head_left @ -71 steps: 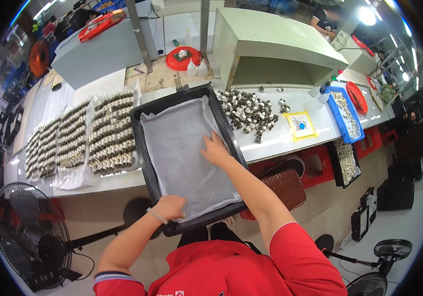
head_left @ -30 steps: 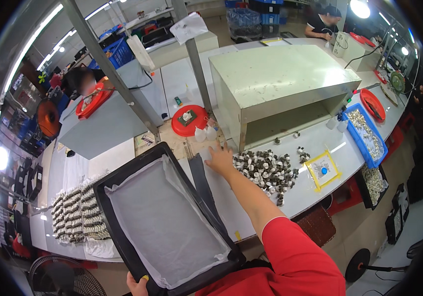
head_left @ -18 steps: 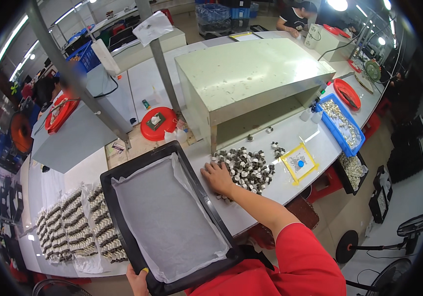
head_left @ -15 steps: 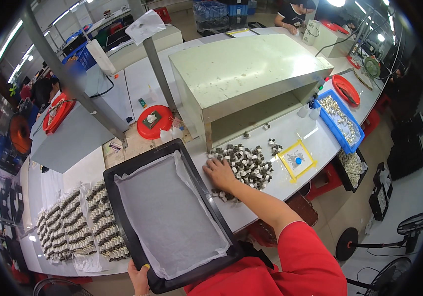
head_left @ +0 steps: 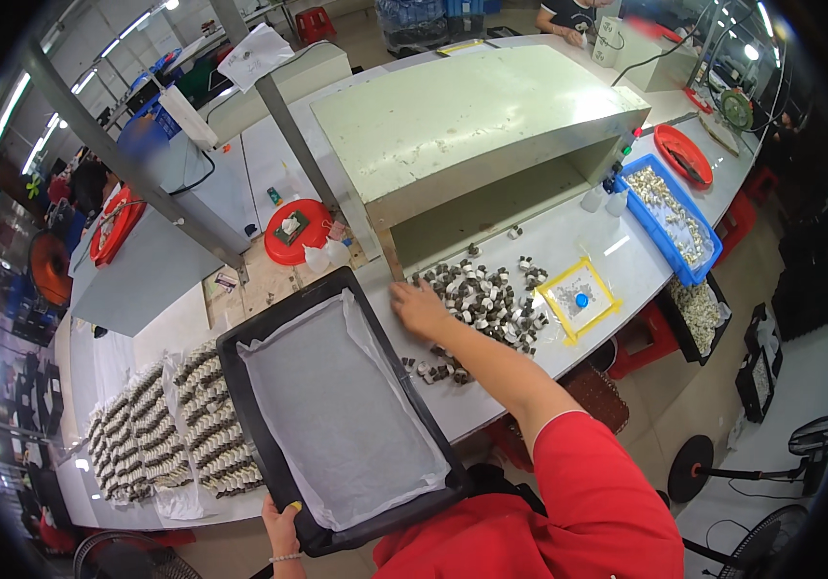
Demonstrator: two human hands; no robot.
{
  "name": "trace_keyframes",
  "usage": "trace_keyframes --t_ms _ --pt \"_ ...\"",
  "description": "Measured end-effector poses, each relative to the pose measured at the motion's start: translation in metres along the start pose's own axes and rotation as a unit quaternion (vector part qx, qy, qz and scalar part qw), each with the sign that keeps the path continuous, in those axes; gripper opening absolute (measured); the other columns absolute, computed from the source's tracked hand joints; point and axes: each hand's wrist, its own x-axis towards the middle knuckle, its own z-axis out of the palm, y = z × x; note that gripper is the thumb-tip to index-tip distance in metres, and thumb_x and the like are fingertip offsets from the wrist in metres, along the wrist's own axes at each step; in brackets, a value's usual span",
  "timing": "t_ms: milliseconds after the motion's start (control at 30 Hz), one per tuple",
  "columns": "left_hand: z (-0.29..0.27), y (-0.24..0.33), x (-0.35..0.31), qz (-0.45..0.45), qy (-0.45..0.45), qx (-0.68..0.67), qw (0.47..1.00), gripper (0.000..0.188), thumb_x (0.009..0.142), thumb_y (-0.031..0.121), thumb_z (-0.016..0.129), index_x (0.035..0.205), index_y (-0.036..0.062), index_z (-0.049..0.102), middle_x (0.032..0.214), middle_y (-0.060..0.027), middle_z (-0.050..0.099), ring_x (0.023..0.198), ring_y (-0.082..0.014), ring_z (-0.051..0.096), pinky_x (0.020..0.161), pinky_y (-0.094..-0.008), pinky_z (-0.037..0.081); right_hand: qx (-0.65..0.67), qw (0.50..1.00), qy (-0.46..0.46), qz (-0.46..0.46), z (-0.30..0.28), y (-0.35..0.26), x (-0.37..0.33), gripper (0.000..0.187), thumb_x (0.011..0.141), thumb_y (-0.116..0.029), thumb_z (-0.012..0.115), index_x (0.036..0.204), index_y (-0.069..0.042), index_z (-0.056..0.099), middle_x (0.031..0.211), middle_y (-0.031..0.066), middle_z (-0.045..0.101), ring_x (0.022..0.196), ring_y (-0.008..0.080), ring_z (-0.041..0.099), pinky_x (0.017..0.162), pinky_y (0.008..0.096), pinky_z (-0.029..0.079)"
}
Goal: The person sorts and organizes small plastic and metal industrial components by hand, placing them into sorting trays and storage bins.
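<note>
My left hand (head_left: 282,524) is closed round the near-left corner of a black tray (head_left: 435,431) lined with a white sheet (head_left: 342,415). No parts lie on the sheet. At the tray's far right, my right hand (head_left: 421,311) rests palm down with fingers stretched out. It lies against the left edge of a loose pile of small dark and white ring-like pieces (head_left: 486,294). Its fingertips are near the front corner of a pale green metal box (head_left: 491,125) with an open front. Whether any piece lies under the palm is hidden.
Left of the tray, rows of similar pieces (head_left: 211,425) lie on white sheets. A yellow-taped square (head_left: 578,301) with a blue cap is right of the pile. Farther right stands a blue tray of small parts (head_left: 670,217). A red dish (head_left: 298,232) sits behind the tray. Another person works at the back.
The whole view has shifted slightly. My right hand has slid a little toward the box's corner, away from the pile. My left hand still holds the tray.
</note>
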Motion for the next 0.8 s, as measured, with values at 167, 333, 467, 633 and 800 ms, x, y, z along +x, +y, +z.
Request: trace_keyframes --t_ms 167,333,467,633,800 --pt "-0.004 -0.005 0.018 -0.008 -0.019 0.001 1.0 0.039 0.064 -0.012 0.049 0.102 -0.0017 0.052 0.096 -0.0079 0.06 0.082 -0.0168 0.058 0.074 -0.0257 0.046 -0.053 0.996 0.028 0.07 -0.019 0.001 -0.038 0.026 0.078 -0.024 0.051 0.095 -0.006 0.06 0.12 0.0118 0.045 0.115 0.0257 0.04 0.092 0.0531 0.031" --pt "0.003 -0.007 0.031 -0.008 -0.026 -0.011 1.0 0.041 0.064 -0.011 0.049 0.104 -0.0018 0.052 0.096 -0.008 0.06 0.082 -0.0172 0.058 0.073 -0.0259 0.046 0.025 0.999 0.01 -0.036 -0.023 -0.042 -0.065 0.031 0.077 -0.027 0.053 0.101 -0.009 0.059 0.121 0.0103 0.046 0.116 0.0246 0.04 0.092 0.053 0.031" --pt "-0.001 -0.018 0.041 -0.024 -0.016 -0.019 0.999 0.042 0.066 -0.011 0.049 0.107 -0.0016 0.05 0.097 -0.0084 0.06 0.083 -0.0176 0.058 0.074 -0.0261 0.046 0.029 0.995 -0.06 -0.074 -0.026 -0.023 -0.075 0.032 0.077 -0.027 0.054 0.105 -0.012 0.058 0.118 0.0089 0.048 0.116 0.0236 0.04 0.091 0.0536 0.031" --pt "-0.005 -0.021 0.051 0.021 0.007 0.043 0.999 0.039 0.071 -0.008 0.051 0.109 -0.0017 0.048 0.103 -0.0089 0.055 0.089 -0.0166 0.054 0.077 -0.025 0.043 0.111 0.988 0.109 0.004 -0.054 0.046 -0.068 0.029 0.075 -0.021 0.057 0.101 -0.009 0.059 0.111 0.013 0.052 0.108 0.0275 0.046 0.089 0.0459 0.037" --pt "0.007 -0.004 0.029 0.091 0.077 0.208 0.971 0.035 0.073 -0.005 0.054 0.107 -0.0022 0.046 0.108 -0.0117 0.049 0.098 -0.0196 0.048 0.081 -0.0267 0.039 0.082 0.887 0.295 0.347 -0.05 0.18 -0.057 0.036 0.076 -0.027 0.057 0.107 -0.008 0.058 0.107 0.0193 0.052 0.1 0.034 0.048 0.087 0.0418 0.04"
